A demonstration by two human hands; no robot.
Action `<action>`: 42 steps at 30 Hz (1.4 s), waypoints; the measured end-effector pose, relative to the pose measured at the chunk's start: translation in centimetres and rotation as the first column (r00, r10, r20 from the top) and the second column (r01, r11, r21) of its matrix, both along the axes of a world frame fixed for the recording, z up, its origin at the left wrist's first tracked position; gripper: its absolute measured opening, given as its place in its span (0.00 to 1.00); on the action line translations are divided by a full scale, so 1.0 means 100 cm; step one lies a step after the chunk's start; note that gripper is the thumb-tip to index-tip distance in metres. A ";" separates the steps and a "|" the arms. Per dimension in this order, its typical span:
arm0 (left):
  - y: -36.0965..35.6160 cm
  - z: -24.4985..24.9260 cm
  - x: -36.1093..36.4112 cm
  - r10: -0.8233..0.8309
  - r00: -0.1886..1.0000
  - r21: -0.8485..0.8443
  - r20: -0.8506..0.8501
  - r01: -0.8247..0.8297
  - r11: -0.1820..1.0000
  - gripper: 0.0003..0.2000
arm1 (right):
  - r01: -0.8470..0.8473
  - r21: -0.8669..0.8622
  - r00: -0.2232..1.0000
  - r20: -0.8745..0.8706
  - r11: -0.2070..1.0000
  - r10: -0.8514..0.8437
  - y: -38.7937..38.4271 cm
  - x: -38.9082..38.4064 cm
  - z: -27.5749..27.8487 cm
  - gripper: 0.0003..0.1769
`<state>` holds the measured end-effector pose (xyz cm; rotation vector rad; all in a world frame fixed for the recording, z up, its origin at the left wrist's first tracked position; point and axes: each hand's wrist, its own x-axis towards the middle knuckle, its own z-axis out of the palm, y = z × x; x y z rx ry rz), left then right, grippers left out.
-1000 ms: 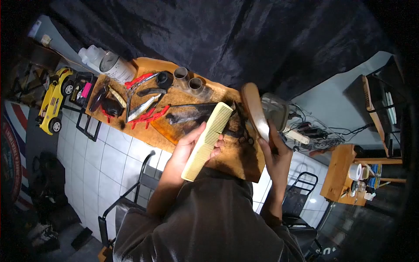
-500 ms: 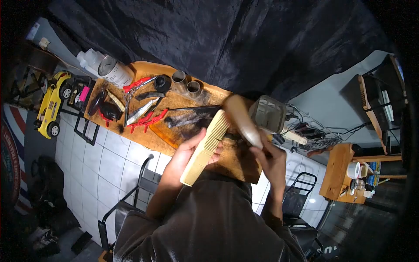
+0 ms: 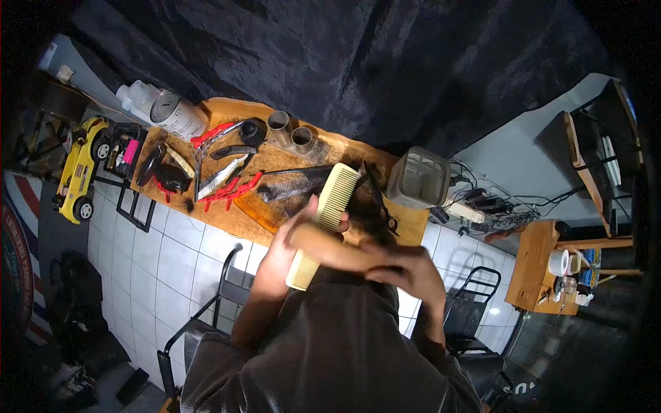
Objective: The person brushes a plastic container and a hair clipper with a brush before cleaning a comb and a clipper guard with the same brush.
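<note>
My left hand (image 3: 281, 246) is closed around a cream-coloured comb (image 3: 335, 195), which slants up and away in front of my chest with its teeth toward the right. In my right hand (image 3: 415, 272) is a tan, rounded wooden brush (image 3: 334, 250), smeared by motion. It lies across the lower middle of the comb; its bristles cannot be made out, nor whether it touches the comb. Beyond the comb, on the wooden table (image 3: 413, 224), are dark hair clippings and a translucent dark comb (image 3: 296, 187).
Scissors, red clips (image 3: 231, 196) and a black hair tool (image 3: 171, 175) lie at the table's left, with a white can (image 3: 179, 117) behind. Two clear cups (image 3: 279, 124) and a square bin (image 3: 418, 180) stand along the back. Tangled cables (image 3: 492, 203) are at right.
My right hand has swung the brush from upright, right of the comb, leftward and down across it. The left hand keeps the comb nearly still.
</note>
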<state>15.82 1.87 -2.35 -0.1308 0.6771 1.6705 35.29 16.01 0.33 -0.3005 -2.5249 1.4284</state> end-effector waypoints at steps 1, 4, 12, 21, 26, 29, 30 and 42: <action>-0.006 0.001 0.001 0.030 0.998 -0.107 -0.054 -0.036 0.994 0.22 | 0.074 0.008 0.997 0.018 0.997 -0.074 0.005 0.001 -0.002 0.22; -0.009 -0.018 -0.006 -0.017 0.995 0.207 0.102 -0.005 0.978 0.21 | 0.395 0.056 0.913 0.085 0.917 -0.398 0.008 0.000 0.003 0.28; -0.004 -0.009 -0.011 0.069 0.977 0.132 -0.202 -0.043 0.990 0.25 | 0.417 -0.197 0.898 -0.063 0.887 -0.436 -0.001 0.006 -0.013 0.27; 0.022 -0.030 -0.011 -0.005 0.876 0.375 0.482 -0.201 0.905 0.22 | -0.135 -0.083 0.991 -0.019 0.987 0.134 -0.030 -0.008 -0.013 0.30; 0.018 -0.025 -0.003 0.029 0.992 0.534 0.124 -0.091 0.840 0.32 | 0.038 -0.008 0.999 -0.037 0.999 -0.039 -0.025 -0.015 -0.016 0.29; 0.013 0.008 0.006 0.077 0.969 0.496 0.235 -0.188 0.848 0.36 | 0.197 0.152 0.976 -0.122 0.969 -0.179 -0.023 -0.018 -0.013 0.30; 0.011 0.006 0.006 0.068 0.969 0.462 0.237 -0.174 0.870 0.35 | 0.275 0.165 0.960 -0.106 0.947 -0.260 -0.022 -0.021 -0.010 0.30; -0.001 0.007 -0.001 0.068 0.991 0.269 -0.114 -0.035 0.963 0.31 | 0.130 -0.026 0.992 0.003 0.991 -0.130 0.003 0.001 0.005 0.25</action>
